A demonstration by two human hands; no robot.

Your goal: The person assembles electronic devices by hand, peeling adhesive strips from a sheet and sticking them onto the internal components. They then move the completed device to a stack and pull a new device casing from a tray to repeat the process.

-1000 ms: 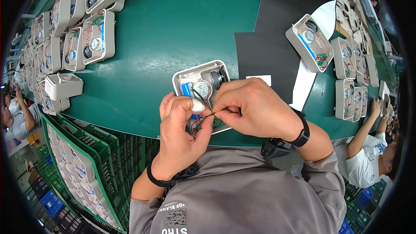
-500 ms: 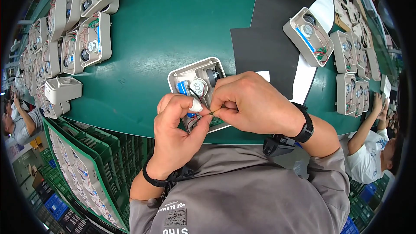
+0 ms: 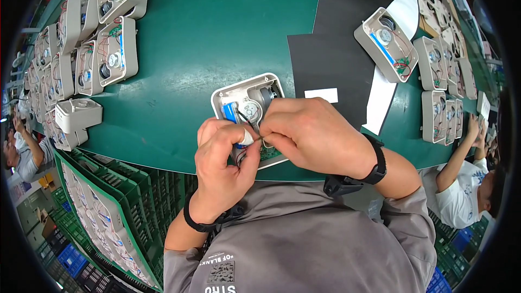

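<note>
An open white plastic housing [image 3: 228, 96] lies on the green table [image 3: 217, 32] right in front of me, showing a blue part, a round metal piece and a green circuit board inside. My left hand [image 3: 222, 165] and my right hand [image 3: 315, 135] meet over its near half. Both pinch thin wires [image 3: 259, 137] that come out of the housing, fingertips almost touching. The hands hide most of the housing's near side.
Several similar open housings stand in rows at the far left [image 3: 108, 49] and along the right [image 3: 388, 43]. A black mat [image 3: 336, 49] with white paper lies to the right. Green crates [image 3: 108, 211] sit below the table edge. Other people work at the left [image 3: 21, 152] and right [image 3: 467, 184].
The hands have shifted only slightly over the housing, still working the wires between the fingertips. The housing stays in place.
</note>
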